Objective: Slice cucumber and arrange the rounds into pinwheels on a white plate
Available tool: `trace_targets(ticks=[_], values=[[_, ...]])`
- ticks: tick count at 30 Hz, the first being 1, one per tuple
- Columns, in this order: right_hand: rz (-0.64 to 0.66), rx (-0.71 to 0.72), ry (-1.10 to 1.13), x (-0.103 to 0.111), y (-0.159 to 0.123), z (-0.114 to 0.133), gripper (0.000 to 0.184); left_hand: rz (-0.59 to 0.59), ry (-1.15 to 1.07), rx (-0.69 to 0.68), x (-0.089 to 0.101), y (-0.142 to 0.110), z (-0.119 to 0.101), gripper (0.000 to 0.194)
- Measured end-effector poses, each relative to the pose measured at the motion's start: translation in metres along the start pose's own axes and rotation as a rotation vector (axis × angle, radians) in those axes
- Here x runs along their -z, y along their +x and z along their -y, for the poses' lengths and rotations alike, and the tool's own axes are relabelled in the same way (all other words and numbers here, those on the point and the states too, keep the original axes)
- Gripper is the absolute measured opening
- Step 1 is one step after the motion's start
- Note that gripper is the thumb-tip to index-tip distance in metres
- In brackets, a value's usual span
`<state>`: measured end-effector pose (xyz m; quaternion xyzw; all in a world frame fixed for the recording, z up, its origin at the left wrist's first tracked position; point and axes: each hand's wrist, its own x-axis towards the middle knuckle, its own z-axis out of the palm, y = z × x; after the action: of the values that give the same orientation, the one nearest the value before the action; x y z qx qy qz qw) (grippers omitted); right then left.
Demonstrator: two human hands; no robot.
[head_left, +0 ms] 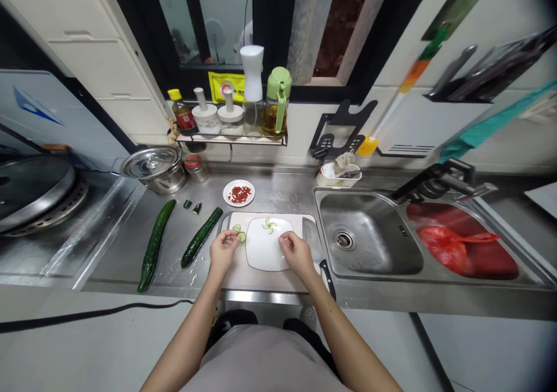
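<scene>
A white squarish plate (265, 253) rests on the cutting board (256, 282), with several thin cucumber slices (268, 225) arranged in a curved pattern near its far rim. My left hand (223, 254) is at the board's left side, its fingers closed at a loose cucumber slice (242, 237). Over the plate's right edge, my right hand (297, 255) has thumb and forefinger pinched together; anything between them is too small to make out. A knife with a black handle (328, 279) lies along the board's right side, its broad blade (310, 236) partly beneath my right hand.
To the left lie a whole cucumber (156, 246), a cut cucumber (202, 238) and two end pieces (196, 209). Behind the board stands a small plate of red bits (239, 193). A lidded steel pot (162, 171) is back left; a double sink (369, 229) is right.
</scene>
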<state>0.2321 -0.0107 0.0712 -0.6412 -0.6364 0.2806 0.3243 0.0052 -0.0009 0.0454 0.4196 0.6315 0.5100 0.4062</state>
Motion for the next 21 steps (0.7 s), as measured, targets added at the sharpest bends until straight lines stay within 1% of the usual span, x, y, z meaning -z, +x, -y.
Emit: trace_targets(ticks=[3,6,8,10,12,14,15,19,21], values=[[0.019,0.092,0.092,-0.001,0.010,0.025,0.020,0.092,-0.091,-0.025,-0.007,-0.001,-0.031,0.028],[0.043,0.196,0.173,0.000,0.018,0.045,0.018,0.197,-0.091,-0.042,-0.014,-0.005,-0.056,0.026],[0.072,0.265,0.199,0.000,0.022,0.054,0.016,0.250,-0.080,-0.075,-0.018,-0.007,-0.068,0.024],[0.089,0.308,0.209,0.001,0.026,0.059,0.014,0.279,-0.079,-0.112,-0.022,-0.007,-0.076,0.026],[0.078,0.326,0.220,0.004,0.028,0.061,0.014,0.255,-0.091,-0.121,-0.024,-0.006,-0.079,0.030],[0.044,0.337,0.232,0.007,0.029,0.061,0.015,0.231,-0.098,-0.082,-0.025,-0.006,-0.080,0.032],[0.027,0.346,0.234,0.009,0.030,0.060,0.016,0.250,-0.097,-0.045,-0.026,-0.006,-0.081,0.035],[-0.028,0.420,0.205,0.018,0.030,0.059,0.018,0.476,-0.137,0.176,-0.029,-0.010,-0.084,0.052],[-0.043,0.476,0.177,0.021,0.030,0.058,0.018,0.518,-0.209,0.273,-0.031,-0.011,-0.087,0.052]])
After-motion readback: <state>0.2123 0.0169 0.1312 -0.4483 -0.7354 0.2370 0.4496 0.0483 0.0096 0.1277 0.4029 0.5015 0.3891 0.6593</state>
